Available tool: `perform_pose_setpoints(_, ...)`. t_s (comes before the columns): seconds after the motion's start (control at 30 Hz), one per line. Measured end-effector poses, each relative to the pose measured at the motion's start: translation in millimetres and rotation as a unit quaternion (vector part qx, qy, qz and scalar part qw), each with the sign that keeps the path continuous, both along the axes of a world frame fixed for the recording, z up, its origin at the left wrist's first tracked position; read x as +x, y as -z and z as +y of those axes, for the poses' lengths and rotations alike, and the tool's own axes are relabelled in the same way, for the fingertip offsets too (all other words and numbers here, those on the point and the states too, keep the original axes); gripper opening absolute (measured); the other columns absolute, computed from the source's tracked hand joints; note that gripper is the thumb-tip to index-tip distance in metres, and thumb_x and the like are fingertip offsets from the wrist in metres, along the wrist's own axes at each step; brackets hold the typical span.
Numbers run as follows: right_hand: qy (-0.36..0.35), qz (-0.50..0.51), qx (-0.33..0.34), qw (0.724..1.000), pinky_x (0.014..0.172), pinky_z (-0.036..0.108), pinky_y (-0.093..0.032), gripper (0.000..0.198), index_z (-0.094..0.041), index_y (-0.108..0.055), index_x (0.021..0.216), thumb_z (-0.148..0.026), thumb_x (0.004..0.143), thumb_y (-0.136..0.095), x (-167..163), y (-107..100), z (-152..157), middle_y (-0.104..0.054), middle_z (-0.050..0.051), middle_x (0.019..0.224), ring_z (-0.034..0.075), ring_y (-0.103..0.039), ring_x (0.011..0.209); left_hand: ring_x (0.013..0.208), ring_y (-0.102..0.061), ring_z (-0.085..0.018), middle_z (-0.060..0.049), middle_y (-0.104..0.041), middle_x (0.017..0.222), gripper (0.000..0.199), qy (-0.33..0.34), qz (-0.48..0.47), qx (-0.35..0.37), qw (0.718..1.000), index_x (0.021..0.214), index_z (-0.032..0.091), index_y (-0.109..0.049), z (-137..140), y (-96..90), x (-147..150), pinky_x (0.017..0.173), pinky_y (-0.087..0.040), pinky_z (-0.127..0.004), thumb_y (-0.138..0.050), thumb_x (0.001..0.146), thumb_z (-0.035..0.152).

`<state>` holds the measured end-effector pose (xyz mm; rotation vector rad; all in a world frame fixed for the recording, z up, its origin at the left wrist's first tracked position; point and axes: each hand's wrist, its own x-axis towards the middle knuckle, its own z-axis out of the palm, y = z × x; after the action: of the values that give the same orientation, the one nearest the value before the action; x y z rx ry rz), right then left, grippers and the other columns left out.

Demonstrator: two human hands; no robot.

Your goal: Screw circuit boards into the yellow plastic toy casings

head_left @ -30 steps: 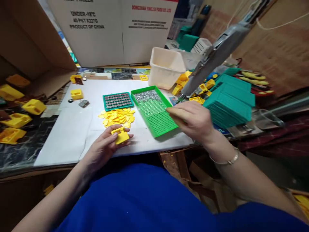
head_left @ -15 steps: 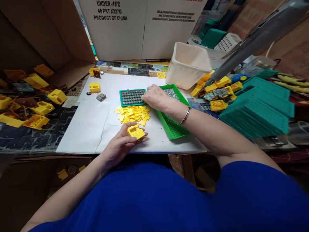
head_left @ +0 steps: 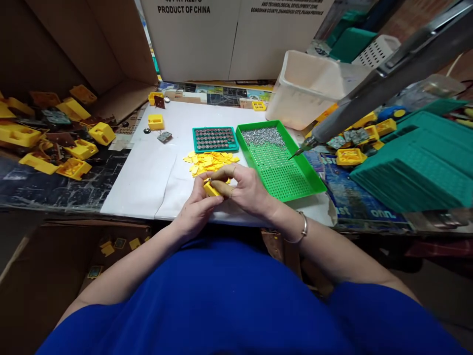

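My left hand [head_left: 192, 213] holds a small yellow plastic case [head_left: 212, 190] above the front of the white work surface. My right hand [head_left: 253, 192], with tan covers on its fingertips, pinches a tiny metallic piece, apparently a button cell [head_left: 210, 180], at the case's upper edge. The fingers hide most of that piece and part of the case. Just behind the hands lies a heap of flat yellow plastic pieces [head_left: 210, 160]. Beyond the heap, a teal tray [head_left: 237, 144] carries rows of round silver cells. To its right is a green perforated tray [head_left: 291, 180] with small screws [head_left: 266, 136] at its far end.
A grey electric screwdriver [head_left: 332, 121] hangs over the green tray's right side. Behind stands a translucent bin [head_left: 303, 93]. Stacked teal trays [head_left: 414, 162] are at right. Yellow cases with circuit boards [head_left: 74, 150] pile up at left, before an open carton [head_left: 99, 44].
My right hand has come from the teal tray back to the yellow case, pinching a small piece. My left hand has tilted the case. The view has shifted, and the screwdriver now overlaps the green tray.
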<state>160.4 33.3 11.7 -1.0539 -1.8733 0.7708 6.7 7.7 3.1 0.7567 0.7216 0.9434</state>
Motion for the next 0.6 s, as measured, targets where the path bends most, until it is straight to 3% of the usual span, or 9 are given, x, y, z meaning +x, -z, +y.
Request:
perform_pose_setpoints(0.1, 0.005, 0.020, 0.001, 1.000, 0.075, 0.030, -0.048, 0.002, -0.018, -0.070, 0.083, -0.019, 0.083, -0.069, 3, 5, 1, -0.065, 0.002, 0.082, 0.015, -0.059, 0.079, 0.120, -0.055, -0.020, -0.002, -0.061, 0.124, 0.054, -0.001, 0.011, 0.014, 1.000, 0.119, 0.024, -0.042, -1, 5.5, 1, 0.104, -0.041, -0.034, -0.070, 0.074, 0.015)
perform_pose_setpoints(0.17, -0.022, 0.015, -0.044, 0.999, 0.074, 0.029, -0.048, 0.003, -0.017, -0.068, 0.079, -0.016, 0.080, -0.070, 8, 0, 5, -0.061, 0.001, 0.081, 0.013, -0.058, 0.078, 0.122, -0.053, -0.022, -0.002, -0.059, 0.127, 0.056, 0.003, 0.017, 0.040, 0.999, 0.122, 0.026, -0.041, -1, 11.4, 0, 0.105, -0.039, -0.036, -0.071, 0.074, 0.018)
perform_pose_setpoints(0.3, -0.056, -0.085, -0.133, 0.986, 0.072, 0.027, -0.044, 0.008, -0.015, -0.066, 0.071, -0.011, 0.075, -0.072, 14, -17, 12, -0.061, 0.000, 0.077, 0.012, -0.056, 0.075, 0.127, -0.049, -0.024, -0.003, -0.058, 0.130, 0.052, 0.027, 0.067, 0.109, 0.991, 0.122, 0.025, -0.047, 3, 21.5, -2, 0.109, -0.034, -0.037, -0.071, 0.076, 0.020)
perform_pose_setpoints(0.4, -0.062, -0.107, -0.173, 0.977, 0.069, 0.027, -0.045, 0.010, -0.015, -0.065, 0.073, -0.017, 0.077, -0.074, 16, -26, 19, -0.065, 0.000, 0.076, 0.012, -0.057, 0.073, 0.116, -0.056, -0.022, -0.002, -0.061, 0.123, 0.045, 0.014, 0.050, 0.082, 0.995, 0.120, 0.026, -0.050, 6, 20.7, -2, 0.104, -0.041, -0.039, -0.069, 0.079, 0.025)
perform_pose_setpoints(0.5, 0.021, -0.190, -0.125, 0.974, 0.075, 0.029, -0.048, 0.010, -0.014, -0.069, 0.092, -0.021, 0.088, -0.064, 16, -32, 38, -0.072, 0.005, 0.091, 0.015, -0.062, 0.080, 0.098, -0.066, -0.023, -0.004, -0.068, 0.103, 0.036, -0.010, 0.008, 0.002, 1.000, 0.111, 0.021, -0.052, 9, 13.7, -1, 0.090, -0.052, -0.042, -0.066, 0.080, 0.031)
perform_pose_setpoints(0.53, 0.070, -0.264, -0.090, 0.958, 0.078, 0.031, -0.048, 0.016, -0.014, -0.071, 0.100, -0.019, 0.091, -0.058, 15, -33, 47, -0.073, 0.009, 0.099, 0.017, -0.064, 0.086, 0.093, -0.068, -0.024, -0.004, -0.069, 0.097, 0.034, -0.012, 0.006, -0.016, 1.000, 0.108, 0.020, -0.053, 9, 11.2, -1, 0.084, -0.054, -0.042, -0.066, 0.079, 0.031)
perform_pose_setpoints(0.6, 0.144, -0.409, -0.041, 0.900, 0.082, 0.036, -0.046, 0.027, -0.012, -0.073, 0.105, -0.012, 0.093, -0.049, 11, -34, 66, -0.072, 0.016, 0.110, 0.023, -0.064, 0.096, 0.085, -0.070, -0.024, -0.005, -0.070, 0.089, 0.033, -0.008, 0.011, -0.030, 0.999, 0.103, 0.018, -0.054, 10, 7.2, -1, 0.076, -0.055, -0.039, -0.068, 0.075, 0.028)
